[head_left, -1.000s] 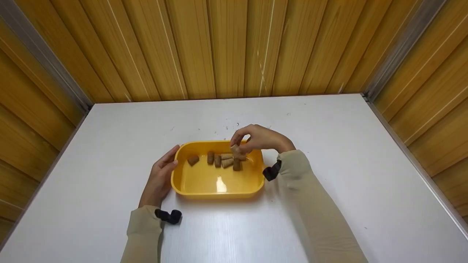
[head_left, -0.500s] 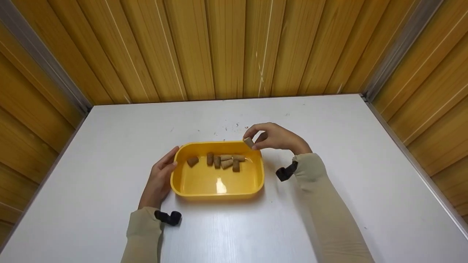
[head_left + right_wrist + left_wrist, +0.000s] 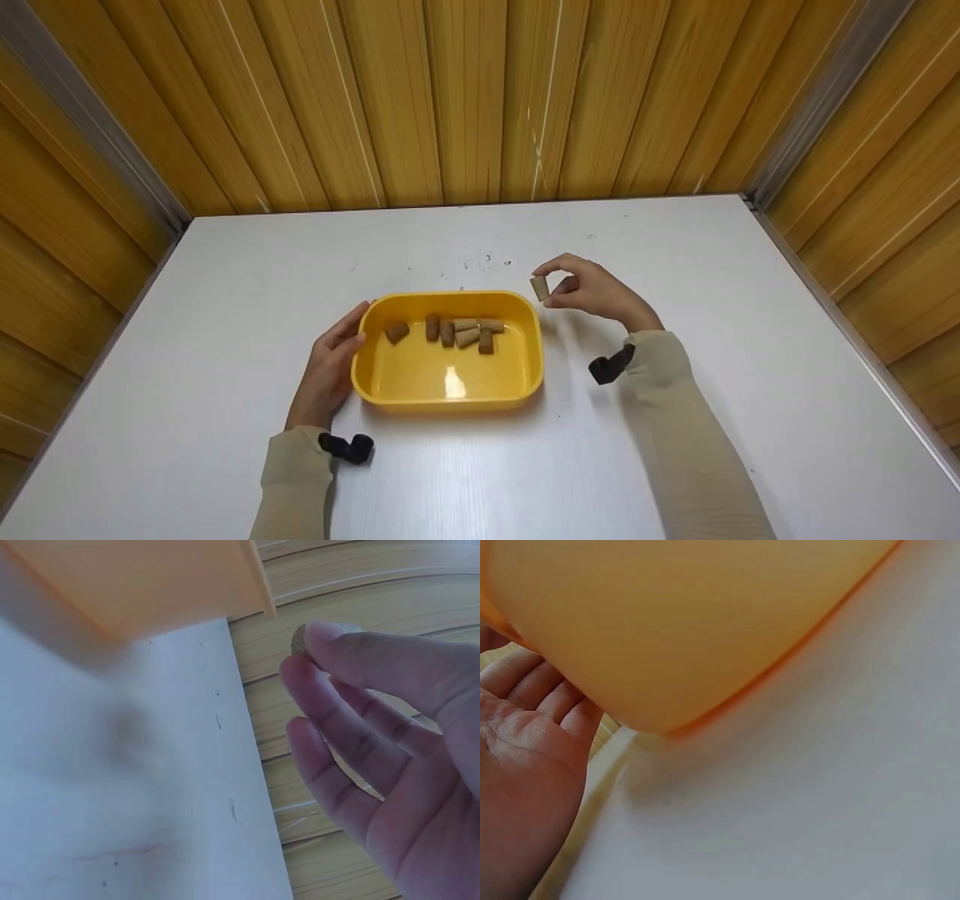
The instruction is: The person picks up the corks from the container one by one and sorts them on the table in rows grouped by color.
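In the head view, my right hand [image 3: 596, 291] pinches a tan, tapered cork [image 3: 540, 289] between thumb and fingers. It is above the white table, just past the back right corner of a yellow plastic tub [image 3: 450, 405]. The right wrist view shows only one end of the cork [image 3: 298, 641]; the fingers hide the rest. Several brown and tan corks [image 3: 466, 337] lie inside the tub, mostly grouped toward its back, with one darker cork [image 3: 397, 332] apart at the left. My left hand [image 3: 330, 367] rests against the tub's left side, its fingers fairly straight along the outer wall.
The white table [image 3: 675, 247] carries small dark marks [image 3: 487, 259] behind the tub. Yellow wood-patterned panels [image 3: 465, 105] stand along the back and both sides. A black wrist camera [image 3: 611, 365] is strapped at the right sleeve, another black camera [image 3: 349, 447] at the left.
My right hand has lifted the cork out of the tub and carried it right, past the rim. The left hand and the tub have stayed in place.
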Action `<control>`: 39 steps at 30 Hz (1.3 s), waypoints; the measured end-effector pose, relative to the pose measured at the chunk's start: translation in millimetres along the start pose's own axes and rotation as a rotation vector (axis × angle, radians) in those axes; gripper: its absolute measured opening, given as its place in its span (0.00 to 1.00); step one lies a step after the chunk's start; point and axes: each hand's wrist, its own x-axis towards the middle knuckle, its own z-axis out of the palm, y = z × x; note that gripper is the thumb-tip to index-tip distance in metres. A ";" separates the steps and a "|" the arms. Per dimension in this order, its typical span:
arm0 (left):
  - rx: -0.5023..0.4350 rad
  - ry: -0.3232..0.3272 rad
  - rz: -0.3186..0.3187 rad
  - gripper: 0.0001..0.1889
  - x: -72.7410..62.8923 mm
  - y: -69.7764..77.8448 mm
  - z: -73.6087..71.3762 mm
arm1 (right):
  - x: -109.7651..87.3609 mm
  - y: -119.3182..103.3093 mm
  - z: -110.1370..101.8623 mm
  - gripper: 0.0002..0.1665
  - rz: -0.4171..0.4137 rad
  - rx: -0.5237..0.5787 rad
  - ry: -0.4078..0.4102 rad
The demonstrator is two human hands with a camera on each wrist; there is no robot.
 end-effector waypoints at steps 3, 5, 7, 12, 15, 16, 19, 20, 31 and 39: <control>-0.002 0.008 0.000 0.29 -0.1 0.2 1.1 | -3.6 9.8 -1.3 0.26 -0.010 -0.015 0.029; 0.000 0.006 0.003 0.29 0.0 0.1 1.5 | -6.3 16.5 -2.4 0.26 -0.005 -0.028 0.040; 0.010 0.004 0.000 0.29 -0.2 -0.1 1.7 | -9.0 22.4 -3.2 0.27 0.016 -0.050 0.043; 0.036 0.010 -0.008 0.30 -0.3 -1.3 1.0 | -13.2 37.1 -3.8 0.28 0.101 -0.076 0.035; 0.027 0.012 -0.009 0.30 -0.3 -1.5 0.8 | -14.7 44.5 -3.9 0.28 0.145 -0.072 0.040; 0.022 0.012 -0.010 0.30 -0.3 -1.5 0.7 | -15.3 46.2 -3.8 0.28 0.156 -0.072 0.044; 0.013 0.014 -0.010 0.30 -0.5 -1.2 0.7 | -16.9 50.1 -3.6 0.28 0.184 -0.074 0.053; 0.017 0.014 -0.011 0.30 -0.5 -1.2 0.7 | -17.2 51.2 -3.5 0.27 0.190 -0.074 0.054; 0.025 0.006 -0.007 0.29 -1.2 0.2 0.7 | -18.3 56.1 -5.4 0.30 0.267 -0.077 0.029; 0.030 0.002 -0.006 0.29 -0.2 0.5 -0.2 | -17.1 54.5 -5.8 0.31 0.302 -0.110 0.017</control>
